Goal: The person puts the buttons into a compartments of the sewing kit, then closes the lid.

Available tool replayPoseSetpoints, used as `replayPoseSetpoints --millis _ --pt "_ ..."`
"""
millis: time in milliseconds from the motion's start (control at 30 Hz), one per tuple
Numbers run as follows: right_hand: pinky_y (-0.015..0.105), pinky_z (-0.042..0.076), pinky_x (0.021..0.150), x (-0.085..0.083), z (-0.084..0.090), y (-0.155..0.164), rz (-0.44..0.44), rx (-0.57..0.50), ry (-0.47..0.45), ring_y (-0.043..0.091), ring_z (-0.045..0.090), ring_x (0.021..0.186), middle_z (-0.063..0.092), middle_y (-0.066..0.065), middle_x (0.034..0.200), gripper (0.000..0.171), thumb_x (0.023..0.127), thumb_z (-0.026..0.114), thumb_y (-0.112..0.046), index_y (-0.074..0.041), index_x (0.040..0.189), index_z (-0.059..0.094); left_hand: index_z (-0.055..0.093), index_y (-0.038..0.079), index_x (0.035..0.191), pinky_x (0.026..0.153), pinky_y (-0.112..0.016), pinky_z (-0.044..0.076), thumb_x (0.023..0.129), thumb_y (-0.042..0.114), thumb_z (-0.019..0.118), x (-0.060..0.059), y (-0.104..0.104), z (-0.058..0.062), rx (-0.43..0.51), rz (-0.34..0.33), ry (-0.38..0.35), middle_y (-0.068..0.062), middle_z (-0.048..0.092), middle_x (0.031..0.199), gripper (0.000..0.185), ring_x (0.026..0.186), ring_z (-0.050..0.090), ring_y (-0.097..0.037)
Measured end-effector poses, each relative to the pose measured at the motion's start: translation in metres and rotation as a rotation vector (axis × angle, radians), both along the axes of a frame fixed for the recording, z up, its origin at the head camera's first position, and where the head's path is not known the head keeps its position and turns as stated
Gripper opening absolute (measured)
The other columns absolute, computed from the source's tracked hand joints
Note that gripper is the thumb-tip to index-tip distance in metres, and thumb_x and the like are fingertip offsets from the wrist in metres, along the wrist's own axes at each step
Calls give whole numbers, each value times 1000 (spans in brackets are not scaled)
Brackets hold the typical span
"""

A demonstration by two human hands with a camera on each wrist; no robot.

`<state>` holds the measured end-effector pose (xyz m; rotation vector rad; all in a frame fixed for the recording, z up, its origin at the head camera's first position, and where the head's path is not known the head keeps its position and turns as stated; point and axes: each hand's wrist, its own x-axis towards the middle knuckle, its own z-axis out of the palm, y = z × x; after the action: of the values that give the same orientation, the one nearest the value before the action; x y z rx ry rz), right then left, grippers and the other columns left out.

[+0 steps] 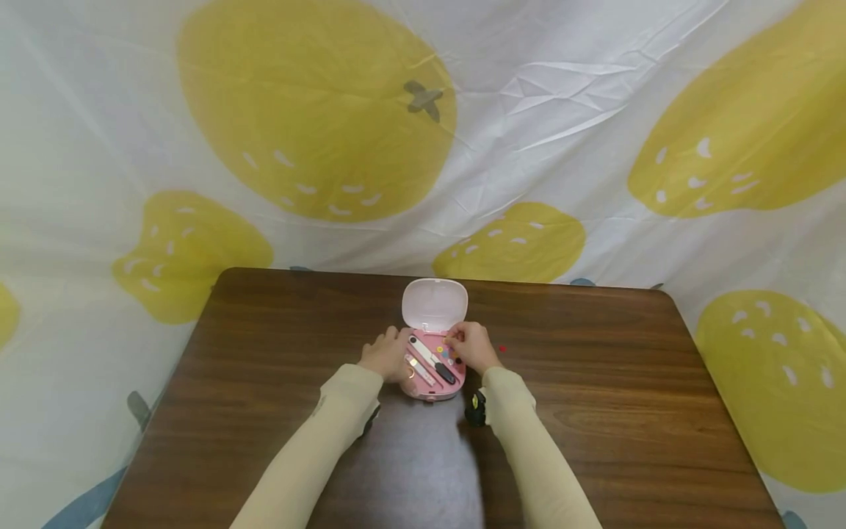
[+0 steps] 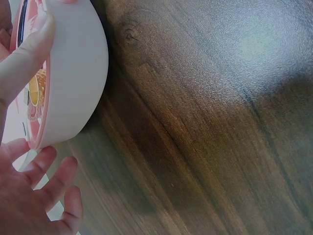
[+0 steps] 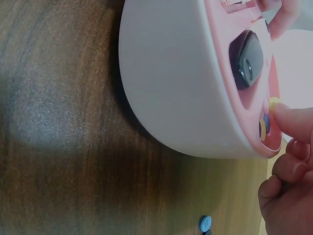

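A pink and white sewing box [image 1: 429,332] stands on the table with its clear lid [image 1: 435,303] raised at the back. My left hand [image 1: 388,354] holds its left side. In the left wrist view, the thumb lies over the pink rim, the index fingertip touches the far corner and the other fingers spread loosely. My right hand [image 1: 472,345] reaches into the right compartment, its thumb on a yellow button [image 3: 274,104] in a pinch; the index fingertip is hidden. More small coloured buttons [image 3: 263,130] lie there. A black-handled tool [image 3: 247,58] rests in the middle slot.
A slim white tool [image 1: 421,369] lies left of the black-handled one, near a gold-coloured piece [image 2: 34,90]. On the brown table [image 1: 628,411], a red button [image 1: 502,348] and a blue button [image 3: 205,223] lie to the box's right. A lemon-print cloth [image 1: 317,110] hangs behind.
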<state>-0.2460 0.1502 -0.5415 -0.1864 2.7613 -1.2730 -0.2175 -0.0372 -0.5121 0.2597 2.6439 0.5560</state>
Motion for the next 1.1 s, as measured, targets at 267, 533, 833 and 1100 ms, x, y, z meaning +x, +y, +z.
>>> replayPoseSetpoints --millis 267,533,833,1100 --pt "22 37 44 2 1 0 -6 3 -17 9 45 49 46 -1 54 7 80 65 -2 1 73 65 33 16 137 90 -49 35 45 36 89 0 0 0 -2 -4 1 -11 42 122 110 113 43 -29" --pt "22 41 46 3 2 2 3 -7 -31 9 50 49 54 2 57 7 81 64 -3 0 75 67 33 16 137 90 -49 35 46 36 89 1 0 1 -4 -4 -5 -10 42 122 110 111 43 -28" --pt "23 37 47 4 7 5 -1 9 -4 10 45 50 49 1 56 5 80 65 -4 -2 76 66 32 16 138 91 -49 34 45 36 89 -1 0 -3 6 -1 -4 -10 42 121 110 112 42 -28" --pt "23 32 48 5 9 18 2 -31 67 11 39 53 45 0 57 5 78 68 -6 -1 79 66 32 16 138 90 -49 34 45 36 89 -1 -1 -2 12 -1 -4 -10 41 121 111 111 42 -28"
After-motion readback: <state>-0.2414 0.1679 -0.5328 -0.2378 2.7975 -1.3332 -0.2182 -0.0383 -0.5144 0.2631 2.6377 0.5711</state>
